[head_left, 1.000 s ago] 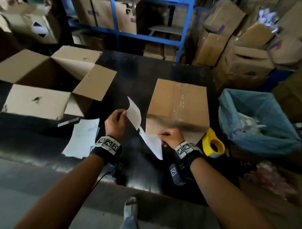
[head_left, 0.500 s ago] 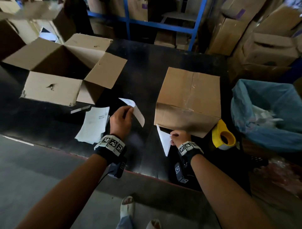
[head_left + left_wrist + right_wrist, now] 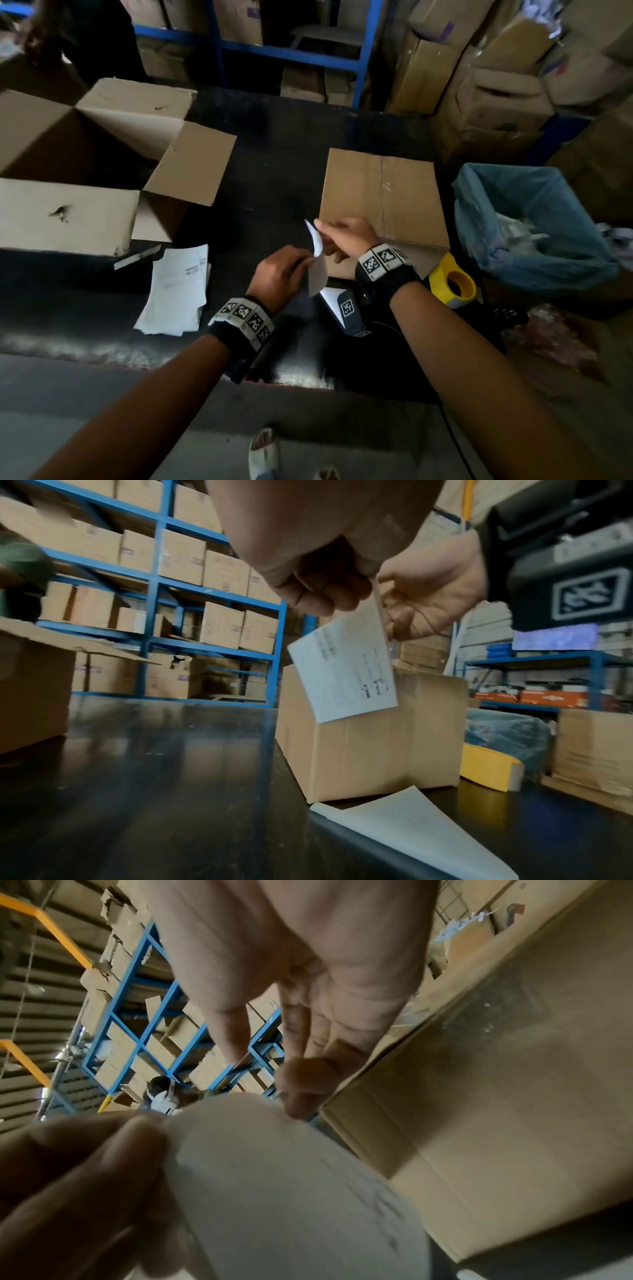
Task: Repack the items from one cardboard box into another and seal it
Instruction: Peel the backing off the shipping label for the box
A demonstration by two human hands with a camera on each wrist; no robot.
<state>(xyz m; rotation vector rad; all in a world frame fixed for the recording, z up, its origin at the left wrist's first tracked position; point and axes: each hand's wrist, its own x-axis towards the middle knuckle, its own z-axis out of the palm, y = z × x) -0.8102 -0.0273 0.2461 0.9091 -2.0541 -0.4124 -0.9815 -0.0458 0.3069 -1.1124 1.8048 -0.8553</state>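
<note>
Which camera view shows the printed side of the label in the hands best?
The left wrist view: the label faces it, print visible though unreadable, pinched by the left hand. The head view shows it edge-on and curled. The right wrist view shows a blurred pale surface.

The head view is dim and underexposed; the black table (image 3: 274, 154) swallows detail, with a pale sheen along its near edge at 7 o'clock. Boxes bend outward toward the corners. The left wrist view is brighter, with soft streaky reflections on the tabletop and blur at 9 o'clock. The right wrist view is hazy, its near paper (image 3: 291, 1191) out of focus.
</note>
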